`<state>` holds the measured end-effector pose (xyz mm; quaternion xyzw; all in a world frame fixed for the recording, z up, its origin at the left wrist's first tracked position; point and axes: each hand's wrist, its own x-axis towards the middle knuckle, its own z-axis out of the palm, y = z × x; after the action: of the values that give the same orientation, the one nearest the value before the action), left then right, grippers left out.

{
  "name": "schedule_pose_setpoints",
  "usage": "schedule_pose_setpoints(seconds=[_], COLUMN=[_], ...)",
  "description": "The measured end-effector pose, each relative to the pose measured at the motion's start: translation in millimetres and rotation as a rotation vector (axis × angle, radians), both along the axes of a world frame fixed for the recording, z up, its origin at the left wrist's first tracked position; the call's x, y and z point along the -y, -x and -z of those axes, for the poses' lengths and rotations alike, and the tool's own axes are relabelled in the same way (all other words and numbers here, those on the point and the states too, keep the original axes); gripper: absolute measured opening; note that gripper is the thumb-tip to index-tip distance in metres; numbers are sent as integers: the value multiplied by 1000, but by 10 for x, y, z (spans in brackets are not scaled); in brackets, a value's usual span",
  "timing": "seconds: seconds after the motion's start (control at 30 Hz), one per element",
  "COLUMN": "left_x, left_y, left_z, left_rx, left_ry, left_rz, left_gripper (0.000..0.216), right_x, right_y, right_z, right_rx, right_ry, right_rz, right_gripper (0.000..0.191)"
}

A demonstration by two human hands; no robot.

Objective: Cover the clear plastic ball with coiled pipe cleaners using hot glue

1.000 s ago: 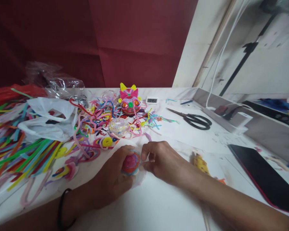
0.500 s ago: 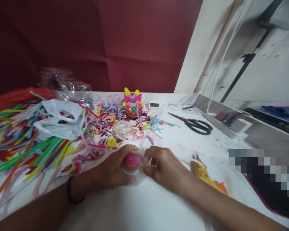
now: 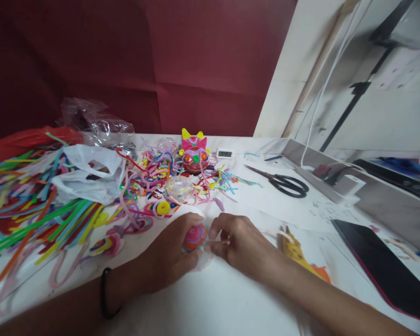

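My left hand [image 3: 177,247] is closed around a small round coil of pipe cleaner [image 3: 195,236], with a pink middle and orange, purple and blue rings. Its left side is hidden behind the fingers. Close by on the right, my right hand [image 3: 236,238] pinches a thin pale pipe cleaner [image 3: 225,242] that seems to run to the coil's edge. A faint see-through piece shows under the coil, too blurred to name. Beyond the hands stands a cat-like figure [image 3: 195,156] with yellow ears and a green nose, among loose pipe cleaner pieces.
Bundled pipe cleaners [image 3: 56,224] and a white plastic bag [image 3: 91,179] lie at left. Black scissors [image 3: 283,182] rest at back right, near a small digital clock [image 3: 225,153]. Yellow-handled pliers [image 3: 296,249] and a dark phone [image 3: 378,266] lie right.
My left hand has rolled slightly and the coil has turned and shifted a little right. More of the pale strand shows in my right fingers.
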<state>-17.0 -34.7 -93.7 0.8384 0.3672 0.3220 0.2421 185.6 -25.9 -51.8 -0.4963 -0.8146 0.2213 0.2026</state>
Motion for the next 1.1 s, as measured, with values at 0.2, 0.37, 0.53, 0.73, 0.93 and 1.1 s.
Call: schedule_pose_setpoints(seconds=[0.2, 0.37, 0.53, 0.73, 0.93, 1.1], left_x=[8, 24, 16, 2, 20, 22], left_y=[-37, -67, -63, -66, -53, -35], left_z=[1, -7, 35, 103, 101, 69], left_rx=[34, 28, 13, 12, -32, -48], left_ry=[27, 71, 81, 44, -37, -50], left_rz=[3, -33, -48, -97, -143, -105], left_gripper=[37, 42, 45, 37, 46, 43], right_x=[-21, -45, -79, -29, 411, 889], right_y=[-5, 20, 31, -27, -412, -973], right_z=[-24, -49, -33, -23, -50, 391], right_rx=[9, 15, 9, 5, -10, 131], right_ry=[19, 37, 58, -76, -454, -591], right_rz=[-34, -11, -5, -102, -17, 162], right_gripper=[13, 13, 13, 11, 11, 16])
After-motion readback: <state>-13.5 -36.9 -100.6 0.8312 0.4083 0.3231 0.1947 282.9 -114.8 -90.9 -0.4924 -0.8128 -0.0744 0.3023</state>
